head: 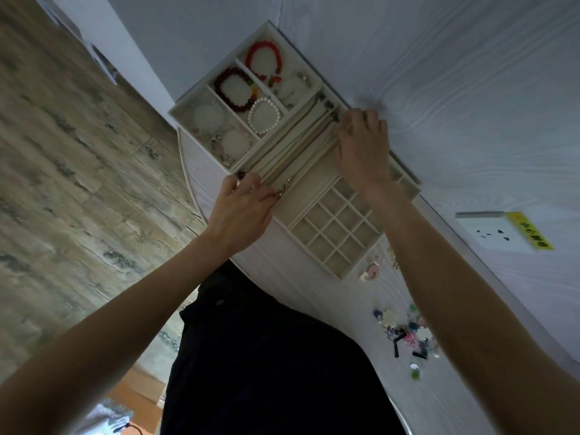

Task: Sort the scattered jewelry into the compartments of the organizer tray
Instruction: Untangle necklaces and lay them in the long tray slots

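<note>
Step in hand: laying a necklace (284, 186) along a long slot of the organizer tray (329, 265). Your left hand (243, 208) pinches its 7 o'clock end; right hand (361, 146), fingers curled, grips the 1 o'clock end. Next, likely: release, then fetch loose pieces (405, 334) at 5 o'clock.

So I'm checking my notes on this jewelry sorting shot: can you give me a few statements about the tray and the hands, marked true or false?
1. A white pearl bracelet lies in a compartment of the organizer tray. True.
2. Both red bracelets lie loose on the table. False: the bright red bracelet and the dark red bracelet sit in tray compartments.
3. The small grid compartments look empty. True.
4. The left hand is far from the tray. False: it rests at the tray's near edge, by the long slots.
5. Loose small pieces remain on the table. True.
</note>
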Tool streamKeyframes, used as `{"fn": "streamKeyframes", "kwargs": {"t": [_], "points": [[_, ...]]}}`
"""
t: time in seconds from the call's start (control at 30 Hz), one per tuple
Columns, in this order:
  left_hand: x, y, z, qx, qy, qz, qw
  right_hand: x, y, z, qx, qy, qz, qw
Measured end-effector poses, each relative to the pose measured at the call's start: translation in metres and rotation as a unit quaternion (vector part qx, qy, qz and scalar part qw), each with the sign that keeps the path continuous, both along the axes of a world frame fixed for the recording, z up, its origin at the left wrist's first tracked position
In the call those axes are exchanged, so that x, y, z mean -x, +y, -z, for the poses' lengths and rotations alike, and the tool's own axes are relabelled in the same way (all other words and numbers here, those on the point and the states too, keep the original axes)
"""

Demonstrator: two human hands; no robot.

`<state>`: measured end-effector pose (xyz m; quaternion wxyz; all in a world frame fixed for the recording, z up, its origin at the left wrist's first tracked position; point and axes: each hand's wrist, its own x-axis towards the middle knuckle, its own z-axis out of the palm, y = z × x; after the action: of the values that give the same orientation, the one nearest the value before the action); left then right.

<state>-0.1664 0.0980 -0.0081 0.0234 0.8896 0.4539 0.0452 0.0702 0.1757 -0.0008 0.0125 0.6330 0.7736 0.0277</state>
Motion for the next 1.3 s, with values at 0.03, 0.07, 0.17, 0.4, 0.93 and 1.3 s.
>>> {"fn": "streamKeyframes", "kwargs": {"t": [0.03, 0.07, 0.17, 0.4, 0.93, 1.3], "points": [[0.000, 0.000, -0.001, 0.005, 0.012, 0.002, 1.000, 0.000, 0.001, 0.001, 0.006, -0.011, -0.005, 1.000], [0.001, 0.000, -0.001, 0.010, 0.023, 0.005, 1.000, 0.001, 0.003, 0.003, 0.015, -0.019, -0.007, 1.000], [0.002, 0.000, -0.003, 0.023, 0.039, 0.011, 0.999, 0.003, 0.005, 0.004, 0.037, -0.026, -0.008, 0.999], [0.001, -0.005, -0.004, 0.026, 0.026, -0.002, 0.999, 0.006, 0.011, 0.001, 0.032, -0.039, 0.001, 0.999], [-0.003, 0.000, 0.000, 0.042, -0.019, 0.002, 0.999, 0.003, 0.012, 0.000, 0.048, -0.066, 0.012, 0.997], [-0.001, -0.004, -0.001, 0.038, -0.022, -0.005, 0.999, 0.011, 0.013, 0.001, 0.027, -0.076, 0.057, 0.995]]}}
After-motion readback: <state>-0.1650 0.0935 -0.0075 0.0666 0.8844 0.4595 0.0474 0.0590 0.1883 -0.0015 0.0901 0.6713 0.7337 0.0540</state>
